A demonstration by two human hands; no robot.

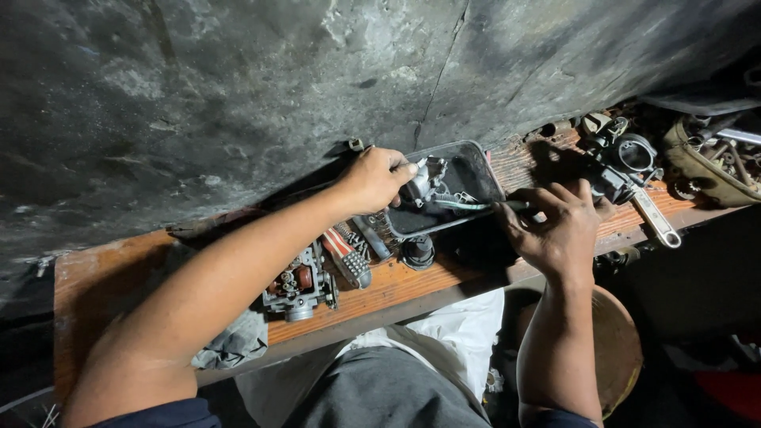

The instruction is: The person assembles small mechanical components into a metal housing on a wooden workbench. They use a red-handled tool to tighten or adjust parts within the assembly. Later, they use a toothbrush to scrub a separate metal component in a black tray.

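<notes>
A rough, cracked grey wall is seen behind a narrow, worn wooden table [444, 289] crowded with engine parts. A shallow dark tray [476, 178] lies on it, and a small metal carburettor body [426, 181] is held over the tray by the left hand [374, 178], whose fingers are closed around its upper end. The right hand [559, 226] is curled around the handle of a slim tool [468, 205], the tip of which is laid against the carburettor body; what kind of tip it has cannot be told. The work is judged to be midway: the part is out and being worked on in the tray, while a second carburettor [300, 285] stands untouched near the table's front edge, beside a red-handled tool [346, 255] and a round black cap [418, 251]. A wrench [656, 219] lies to the right, unused. Nothing appears reassembled yet.
</notes>
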